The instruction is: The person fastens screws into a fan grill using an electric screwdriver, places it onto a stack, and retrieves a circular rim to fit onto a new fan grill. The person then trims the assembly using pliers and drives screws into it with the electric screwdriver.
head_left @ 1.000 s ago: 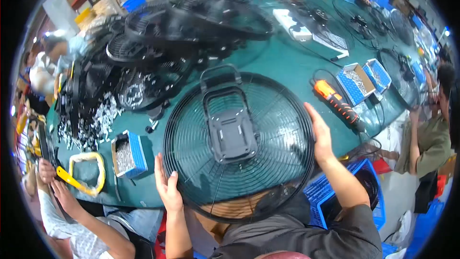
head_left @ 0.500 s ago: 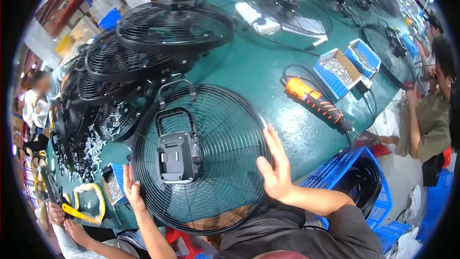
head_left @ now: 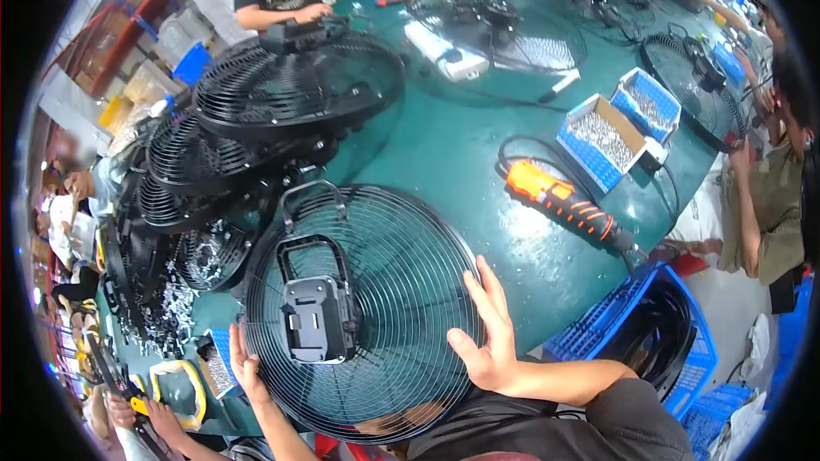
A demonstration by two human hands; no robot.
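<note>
A round black fan grille (head_left: 401, 290) lies at the near edge of the green table, with a black motor housing (head_left: 318, 318) and a handle loop on it. My right hand (head_left: 491, 333) rests at the grille's right rim, fingers apart and stretched upward. At the left rim is my left hand (head_left: 249, 367), its fingers against the edge, partly spread. Right of the grille lies an orange and black power screwdriver (head_left: 559, 205) with its cable looped behind it.
Stacked black fans (head_left: 290, 85) stand at the left. Boxes of screws (head_left: 602, 137) sit beyond the screwdriver. A blue crate (head_left: 696, 350) is at the lower right. Co-workers' hands and arms show at the far side, right and lower left (head_left: 162, 423).
The whole view has shifted, so the grille and both hands appear lower. Both hands remain at the grille's rim. The far co-worker's hand now shows by the top stacked fan.
</note>
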